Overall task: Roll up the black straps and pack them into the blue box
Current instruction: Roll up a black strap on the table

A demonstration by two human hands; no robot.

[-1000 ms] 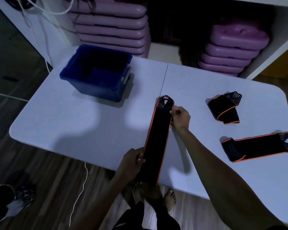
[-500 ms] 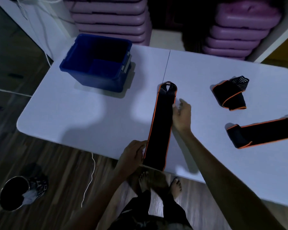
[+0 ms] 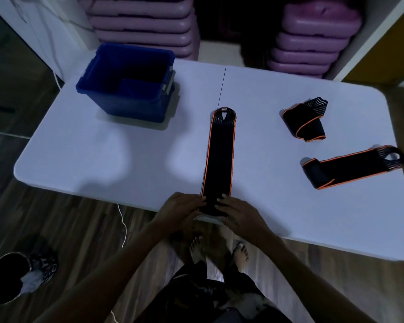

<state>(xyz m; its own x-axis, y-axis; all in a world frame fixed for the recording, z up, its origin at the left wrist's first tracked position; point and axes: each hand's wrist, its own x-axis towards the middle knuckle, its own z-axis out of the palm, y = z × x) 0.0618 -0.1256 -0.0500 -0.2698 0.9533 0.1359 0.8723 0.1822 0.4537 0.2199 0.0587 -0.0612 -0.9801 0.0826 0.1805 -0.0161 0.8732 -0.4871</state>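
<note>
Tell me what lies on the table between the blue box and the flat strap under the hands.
Nothing: in the head view the white table is bare between the blue box and the flat strap, apart from shadows and the table's centre seam.

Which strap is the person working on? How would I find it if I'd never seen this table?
Look at the white table and find the dark seam across its middle. The strap lies flat and straight beside that seam, its near end under both hands, left hand and right hand. The other two straps sit off to the right, folded or bent.
</note>
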